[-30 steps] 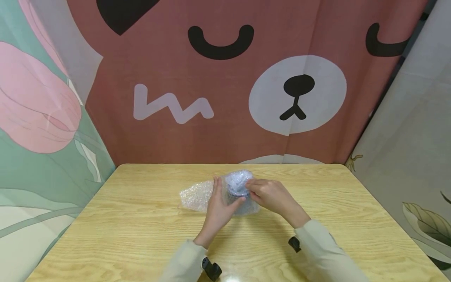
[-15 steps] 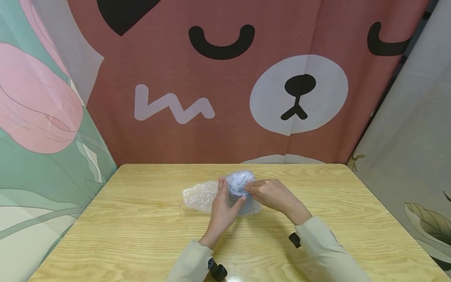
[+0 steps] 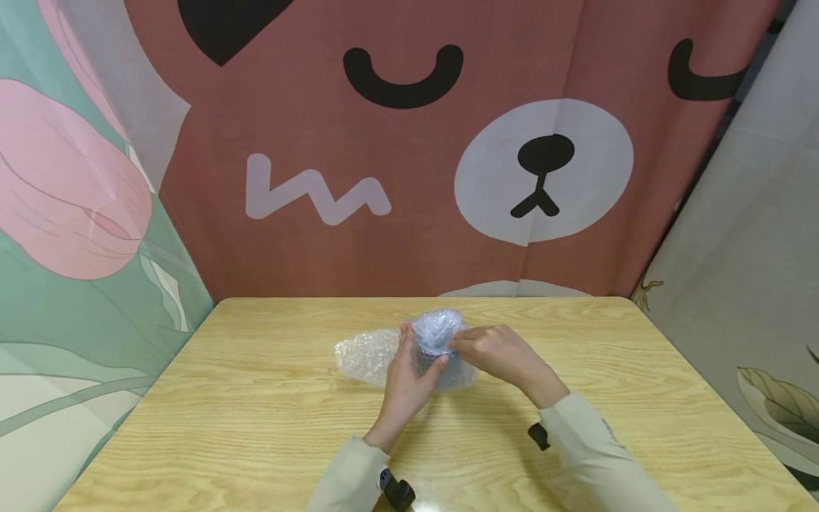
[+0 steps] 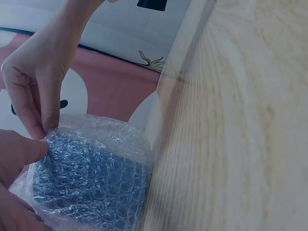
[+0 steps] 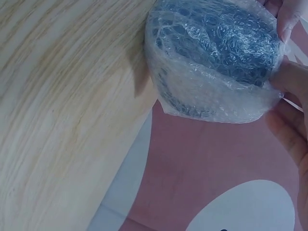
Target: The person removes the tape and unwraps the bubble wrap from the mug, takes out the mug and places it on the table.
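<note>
A bluish item sits on the table inside clear bubble wrap, its kind hidden by the layers. A loose flap of the wrap spreads to the left. My left hand grips the wrapped item from the left, thumb on the near side and fingers along the far left side. At the top right of the bundle, my right hand pinches the edge of the wrap. In the right wrist view, the fingers hold the plastic's edge, close to the left hand's thumb.
The wooden table ends at a back edge just behind the bundle. A curtain with a bear face hangs behind it, and patterned curtains flank both sides. Each sleeve carries a black wrist device.
The left hand and the loose flap have shifted slightly to the right in the head view. The right hand stays at the wrap's edge, its fingers moving only a little.
</note>
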`<action>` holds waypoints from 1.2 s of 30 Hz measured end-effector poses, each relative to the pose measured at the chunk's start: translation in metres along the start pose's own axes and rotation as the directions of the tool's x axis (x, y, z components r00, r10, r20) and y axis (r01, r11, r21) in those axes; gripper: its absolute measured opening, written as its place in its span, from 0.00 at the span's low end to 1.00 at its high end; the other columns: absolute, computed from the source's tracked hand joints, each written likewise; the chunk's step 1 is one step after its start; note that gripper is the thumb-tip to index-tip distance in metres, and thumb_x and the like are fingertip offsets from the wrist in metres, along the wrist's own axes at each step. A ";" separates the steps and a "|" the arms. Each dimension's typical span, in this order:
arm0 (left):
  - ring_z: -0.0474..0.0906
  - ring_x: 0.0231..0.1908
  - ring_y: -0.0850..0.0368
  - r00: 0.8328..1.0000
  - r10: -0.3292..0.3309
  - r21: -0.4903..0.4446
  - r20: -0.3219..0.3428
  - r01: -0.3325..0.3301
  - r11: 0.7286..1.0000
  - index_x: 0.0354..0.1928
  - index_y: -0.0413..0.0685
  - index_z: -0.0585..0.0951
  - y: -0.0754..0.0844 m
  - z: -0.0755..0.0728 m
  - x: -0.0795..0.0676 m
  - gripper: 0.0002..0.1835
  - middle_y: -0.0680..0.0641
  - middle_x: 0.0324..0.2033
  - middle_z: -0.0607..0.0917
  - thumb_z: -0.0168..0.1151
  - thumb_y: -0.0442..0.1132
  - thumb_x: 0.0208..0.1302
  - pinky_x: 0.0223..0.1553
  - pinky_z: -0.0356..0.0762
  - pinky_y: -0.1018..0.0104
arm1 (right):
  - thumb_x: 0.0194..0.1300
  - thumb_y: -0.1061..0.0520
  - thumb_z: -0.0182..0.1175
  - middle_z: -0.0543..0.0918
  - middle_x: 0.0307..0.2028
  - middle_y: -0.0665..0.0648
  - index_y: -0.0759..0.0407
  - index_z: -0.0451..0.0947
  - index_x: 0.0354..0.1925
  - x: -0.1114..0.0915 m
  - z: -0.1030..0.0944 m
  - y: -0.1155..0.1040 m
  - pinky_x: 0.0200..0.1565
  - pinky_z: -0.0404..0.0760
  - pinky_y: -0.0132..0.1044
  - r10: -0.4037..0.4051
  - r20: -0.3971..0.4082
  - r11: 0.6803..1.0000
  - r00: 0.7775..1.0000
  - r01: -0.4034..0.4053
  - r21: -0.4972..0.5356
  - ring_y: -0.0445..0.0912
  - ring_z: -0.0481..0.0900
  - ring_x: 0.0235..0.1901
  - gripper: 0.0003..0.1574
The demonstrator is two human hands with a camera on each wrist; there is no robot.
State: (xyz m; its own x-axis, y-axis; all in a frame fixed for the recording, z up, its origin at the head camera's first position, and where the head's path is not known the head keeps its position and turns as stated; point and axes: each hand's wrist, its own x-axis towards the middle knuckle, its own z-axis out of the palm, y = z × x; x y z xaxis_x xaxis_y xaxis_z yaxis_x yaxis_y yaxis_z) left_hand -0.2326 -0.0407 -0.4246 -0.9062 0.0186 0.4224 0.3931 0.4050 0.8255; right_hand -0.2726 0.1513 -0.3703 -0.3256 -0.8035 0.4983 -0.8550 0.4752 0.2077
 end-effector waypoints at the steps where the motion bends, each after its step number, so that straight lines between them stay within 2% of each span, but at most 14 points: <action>1: 0.49 0.70 0.37 1.000 -0.001 -0.003 0.001 0.001 1.000 0.70 0.24 0.53 0.000 0.000 0.000 0.45 0.28 0.70 0.52 0.65 0.46 0.64 0.67 0.51 0.46 | 0.52 0.65 0.72 0.87 0.38 0.56 0.60 0.87 0.40 0.000 0.001 0.000 0.33 0.83 0.33 -0.002 -0.011 1.000 1.000 0.002 0.005 0.46 0.85 0.35 0.14; 5: 0.51 0.69 0.37 1.000 -0.013 -0.008 -0.003 0.013 1.000 0.70 0.24 0.53 0.000 0.000 0.000 0.45 0.29 0.69 0.54 0.65 0.46 0.64 0.67 0.53 0.48 | 0.51 0.66 0.72 0.87 0.36 0.55 0.60 0.87 0.38 -0.002 0.003 0.002 0.33 0.83 0.33 -0.009 -0.058 1.000 0.998 0.010 0.020 0.45 0.85 0.34 0.13; 12: 0.64 0.63 0.34 0.999 -0.025 0.004 -0.021 0.025 1.000 0.70 0.25 0.53 0.000 0.001 0.000 0.46 0.27 0.63 0.66 0.66 0.46 0.63 0.62 0.63 0.45 | 0.50 0.68 0.72 0.87 0.34 0.57 0.64 0.86 0.37 -0.004 0.006 0.003 0.32 0.84 0.35 0.028 -0.151 0.997 0.988 -0.016 0.077 0.46 0.86 0.32 0.13; 18: 0.64 0.63 0.34 0.999 -0.030 0.001 -0.023 0.030 1.000 0.71 0.27 0.53 0.001 0.001 0.000 0.46 0.28 0.64 0.66 0.66 0.46 0.63 0.62 0.63 0.45 | 0.49 0.68 0.73 0.87 0.32 0.57 0.64 0.86 0.35 -0.004 0.009 0.004 0.31 0.84 0.36 0.053 -0.223 0.997 0.973 -0.041 0.058 0.46 0.86 0.31 0.11; 26: 0.64 0.63 0.34 0.999 -0.023 0.000 -0.028 0.023 1.000 0.71 0.26 0.54 0.001 0.000 0.000 0.45 0.29 0.64 0.66 0.66 0.45 0.63 0.62 0.63 0.44 | 0.46 0.70 0.74 0.87 0.30 0.57 0.65 0.86 0.34 -0.005 0.014 0.008 0.30 0.84 0.36 0.108 -0.311 0.993 0.944 -0.085 0.087 0.46 0.86 0.29 0.13; 36: 0.65 0.62 0.33 0.998 -0.041 -0.007 -0.039 0.040 0.999 0.70 0.26 0.56 0.002 -0.001 0.000 0.45 0.28 0.63 0.67 0.67 0.45 0.62 0.62 0.63 0.43 | 0.50 0.71 0.71 0.87 0.32 0.58 0.66 0.86 0.36 -0.010 0.015 0.010 0.29 0.84 0.36 0.272 -0.365 0.951 0.891 -0.191 0.242 0.46 0.86 0.28 0.11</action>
State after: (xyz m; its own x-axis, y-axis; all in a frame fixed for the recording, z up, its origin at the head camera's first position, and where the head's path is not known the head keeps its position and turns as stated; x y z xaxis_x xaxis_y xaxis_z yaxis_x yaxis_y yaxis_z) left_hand -0.2319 -0.0407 -0.4229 -0.9147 -0.0333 0.4027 0.3573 0.3989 0.8446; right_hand -0.2842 0.1587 -0.3855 -0.3750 -0.4559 0.8072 -0.8487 0.5191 -0.1011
